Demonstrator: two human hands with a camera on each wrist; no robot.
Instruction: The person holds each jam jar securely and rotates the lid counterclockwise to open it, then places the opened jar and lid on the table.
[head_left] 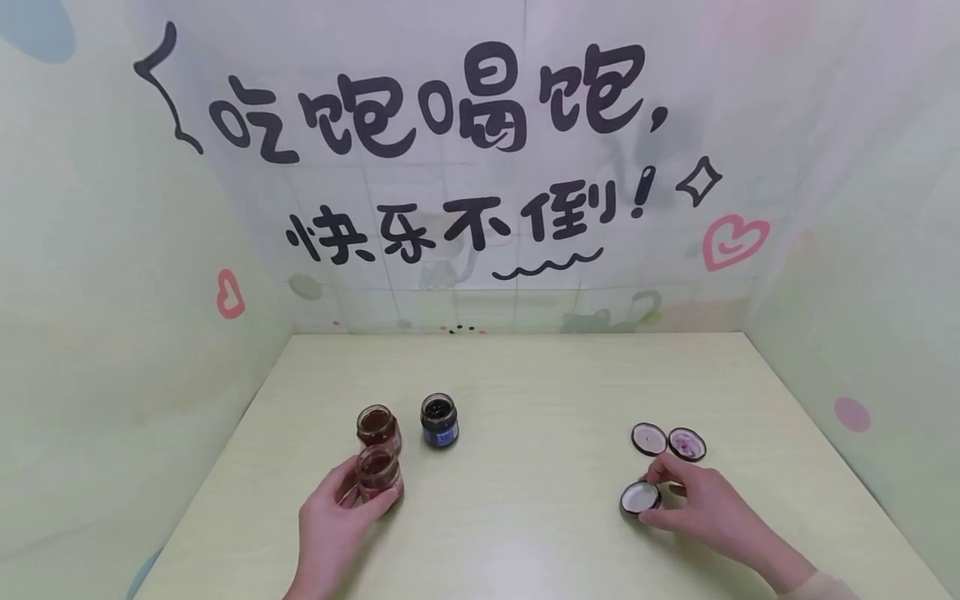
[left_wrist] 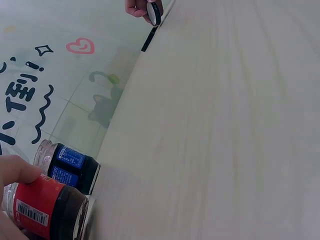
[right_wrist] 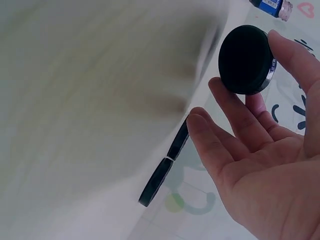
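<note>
My left hand (head_left: 333, 521) grips an open glass jar (head_left: 380, 482) of dark red contents, thumb and fingers around its sides. In the left wrist view its red label (left_wrist: 35, 205) with a barcode shows. Just behind it stands a second open jar (head_left: 377, 427), also with dark red contents. An open jar with a blue label (head_left: 440, 425) and dark contents is a little to the right. At the right, my right hand (head_left: 708, 510) pinches a round black lid (head_left: 641, 498) between thumb and finger, white inside facing up; its black top (right_wrist: 245, 60) shows in the right wrist view.
Two more lids, a white-lined one (head_left: 648, 439) and a purple-stained one (head_left: 687, 445), lie inside up beyond my right hand. The pale wooden table (head_left: 517, 492) has a printed wall hanging (head_left: 480, 308) behind it and curtains on both sides.
</note>
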